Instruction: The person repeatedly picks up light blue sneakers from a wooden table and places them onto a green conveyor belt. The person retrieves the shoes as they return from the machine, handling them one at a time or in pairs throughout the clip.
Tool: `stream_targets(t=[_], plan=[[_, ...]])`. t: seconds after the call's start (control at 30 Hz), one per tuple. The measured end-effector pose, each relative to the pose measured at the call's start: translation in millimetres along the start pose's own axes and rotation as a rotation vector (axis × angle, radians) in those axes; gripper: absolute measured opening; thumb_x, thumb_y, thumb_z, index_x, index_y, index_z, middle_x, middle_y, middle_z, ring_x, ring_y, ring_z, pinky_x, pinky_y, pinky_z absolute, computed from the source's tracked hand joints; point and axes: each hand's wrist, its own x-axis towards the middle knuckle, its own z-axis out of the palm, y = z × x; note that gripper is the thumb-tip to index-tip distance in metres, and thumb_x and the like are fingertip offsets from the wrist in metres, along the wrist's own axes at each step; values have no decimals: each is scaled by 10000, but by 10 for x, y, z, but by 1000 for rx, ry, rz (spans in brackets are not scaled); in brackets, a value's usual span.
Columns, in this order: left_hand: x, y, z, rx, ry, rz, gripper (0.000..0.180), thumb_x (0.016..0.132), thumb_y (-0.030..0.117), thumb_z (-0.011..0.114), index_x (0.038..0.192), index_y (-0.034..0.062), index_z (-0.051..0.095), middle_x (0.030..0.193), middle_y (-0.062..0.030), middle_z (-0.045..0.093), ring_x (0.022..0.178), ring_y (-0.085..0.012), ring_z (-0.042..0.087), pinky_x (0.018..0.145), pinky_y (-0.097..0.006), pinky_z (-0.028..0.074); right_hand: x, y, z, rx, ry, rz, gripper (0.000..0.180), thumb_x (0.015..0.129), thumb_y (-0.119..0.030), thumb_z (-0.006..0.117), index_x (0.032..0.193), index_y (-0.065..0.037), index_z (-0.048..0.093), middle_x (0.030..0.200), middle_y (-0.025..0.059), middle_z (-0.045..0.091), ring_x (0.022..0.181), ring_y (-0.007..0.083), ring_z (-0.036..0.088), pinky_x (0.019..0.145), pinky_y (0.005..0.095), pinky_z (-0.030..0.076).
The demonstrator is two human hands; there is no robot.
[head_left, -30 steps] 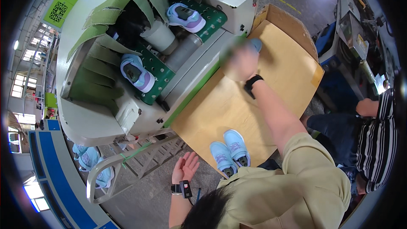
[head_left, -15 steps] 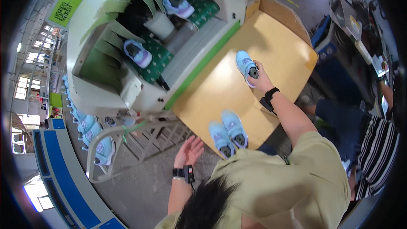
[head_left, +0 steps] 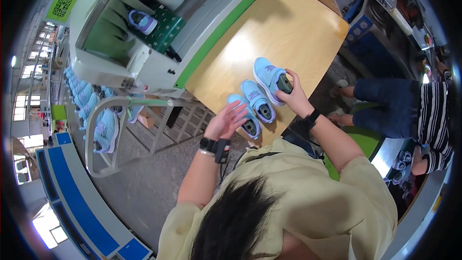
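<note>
My right hand (head_left: 295, 95) grips a light blue sneaker (head_left: 268, 74) by its heel end, fingers and thumb either side of the opening. Dark green shoe lasts fill the sneakers' openings. Directly left of the held one, a second blue sneaker (head_left: 253, 94) rests on the wooden table (head_left: 269, 19). Beside that lies a third sneaker (head_left: 239, 103), toe pointing away from me. My left hand (head_left: 226, 121) hovers over this third sneaker's left side, empty, fingers spread; whether it touches the shoe I cannot tell.
Beyond the table's left side stands a machine with a green slatted conveyor (head_left: 163, 33) carrying sneakers under hanging flaps. A metal rack (head_left: 108, 115) with more blue sneakers is at left. At right, a person in a striped top (head_left: 433, 115) stands near another machine (head_left: 370, 43).
My right hand has brought its sneaker back toward me, close to the pair on the table. My left hand has moved up and right toward the pair. The whole view has shifted.
</note>
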Motion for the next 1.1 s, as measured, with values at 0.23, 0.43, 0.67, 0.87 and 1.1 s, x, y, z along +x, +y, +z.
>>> stream_targets(t=[0.23, 0.43, 0.67, 0.87, 1.1], plan=[[18, 388, 410, -240, -364, 163, 902, 945, 784, 255, 1563, 130, 314, 1546, -115, 446, 1315, -396, 536, 942, -540, 563, -279, -756, 368, -70, -280, -305, 969, 861, -401, 786, 1578, -52, 235, 1561, 259, 329, 1480, 377, 303, 1187, 460, 288], [46, 1567, 408, -198, -259, 432, 867, 942, 787, 244, 1533, 164, 367, 1485, -138, 503, 1237, -358, 587, 793, -416, 617, -174, 440, 475, -673, -373, -317, 959, 770, -225, 802, 1561, -101, 274, 1534, 330, 290, 1438, 486, 316, 1187, 484, 314], [839, 2557, -242, -397, 22, 674, 832, 988, 697, 301, 1424, 6, 459, 1297, -191, 618, 1143, -375, 623, 835, -413, 611, 119, 23, 270, -311, -313, -172, 888, 774, -59, 692, 1549, -40, 258, 1413, 265, 462, 1356, 366, 464, 1138, 407, 380], [1002, 2448, -249, -653, -46, 664, 811, 972, 604, 531, 1448, -43, 420, 1426, -258, 510, 1300, -421, 522, 1049, -487, 529, 974, -1137, 79, -211, -100, -323, 711, 812, -77, 718, 1432, -94, 371, 1328, 206, 516, 1261, 272, 525, 1071, 389, 422], [760, 2360, -46, -632, -64, 637, 778, 1015, 592, 460, 1441, -59, 435, 1510, -260, 446, 1423, -409, 404, 1190, -538, 338, 2931, -2413, 720, -343, 21, -855, 691, 844, -67, 721, 1462, -59, 410, 1406, 178, 508, 1314, 338, 506, 1103, 388, 406]])
